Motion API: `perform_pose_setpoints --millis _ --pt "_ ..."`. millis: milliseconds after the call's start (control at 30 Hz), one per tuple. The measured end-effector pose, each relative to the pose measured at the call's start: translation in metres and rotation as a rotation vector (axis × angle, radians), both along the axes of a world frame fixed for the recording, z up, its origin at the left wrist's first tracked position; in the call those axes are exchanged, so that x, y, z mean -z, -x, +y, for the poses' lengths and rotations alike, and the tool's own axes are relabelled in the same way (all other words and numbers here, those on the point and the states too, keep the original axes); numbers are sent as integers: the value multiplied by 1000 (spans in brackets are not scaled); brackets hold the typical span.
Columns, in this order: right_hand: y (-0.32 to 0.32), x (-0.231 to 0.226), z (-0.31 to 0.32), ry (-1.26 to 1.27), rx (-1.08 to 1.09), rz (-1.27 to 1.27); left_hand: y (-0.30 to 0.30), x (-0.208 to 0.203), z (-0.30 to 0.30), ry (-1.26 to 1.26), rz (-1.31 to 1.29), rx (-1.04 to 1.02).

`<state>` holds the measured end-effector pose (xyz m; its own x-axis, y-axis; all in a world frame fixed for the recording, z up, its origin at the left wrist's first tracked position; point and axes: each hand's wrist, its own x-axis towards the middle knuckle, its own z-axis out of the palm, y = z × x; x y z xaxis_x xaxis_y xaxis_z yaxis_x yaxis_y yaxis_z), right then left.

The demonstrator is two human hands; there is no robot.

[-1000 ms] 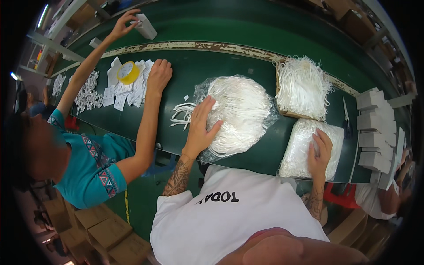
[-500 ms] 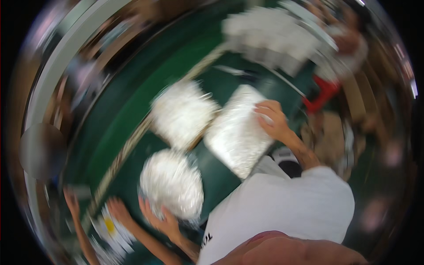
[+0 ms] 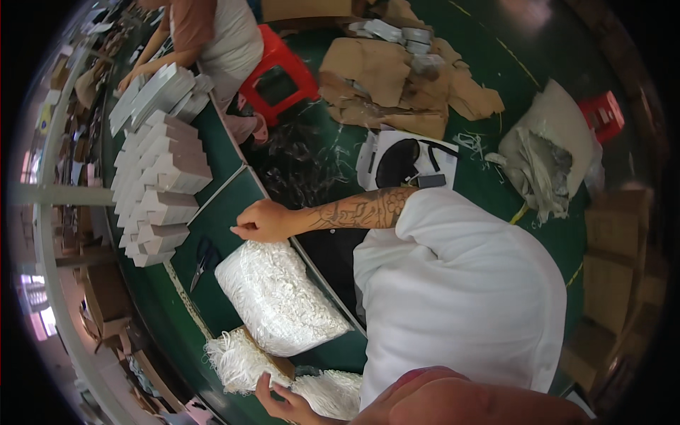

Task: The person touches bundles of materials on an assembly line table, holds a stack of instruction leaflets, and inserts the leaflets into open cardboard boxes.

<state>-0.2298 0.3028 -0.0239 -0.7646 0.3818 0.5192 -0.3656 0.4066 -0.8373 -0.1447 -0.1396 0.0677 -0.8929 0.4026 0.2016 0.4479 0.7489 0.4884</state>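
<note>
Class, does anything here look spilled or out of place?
Yes: loose white strands lie scattered on the floor near the pale sack, which looks odd because similar-looking strands are gathered in bundles on the table.

place: factory workshop; long green workbench (image 3: 225, 221); bagged white cords (image 3: 276, 297); stacked white boxes (image 3: 166, 173); cardboard cartons (image 3: 608, 280); co-worker (image 3: 230, 46) alongside

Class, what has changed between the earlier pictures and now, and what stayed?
The view has swung right. The right hand has moved from atop the wrapped package toward the stacked white boxes; the left hand has shifted from the round bundle toward the boxed bundle. The scissors stay beside the package.
</note>
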Motion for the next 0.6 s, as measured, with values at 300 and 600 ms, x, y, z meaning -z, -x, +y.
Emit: perform_pose_setpoints --millis 300,600 --pt "10 -3 -25 64 -68 20 -11 -18 162 255 -12 503" --pt "9 -6 -23 49 -70 13 -12 12 164 352 158 464"
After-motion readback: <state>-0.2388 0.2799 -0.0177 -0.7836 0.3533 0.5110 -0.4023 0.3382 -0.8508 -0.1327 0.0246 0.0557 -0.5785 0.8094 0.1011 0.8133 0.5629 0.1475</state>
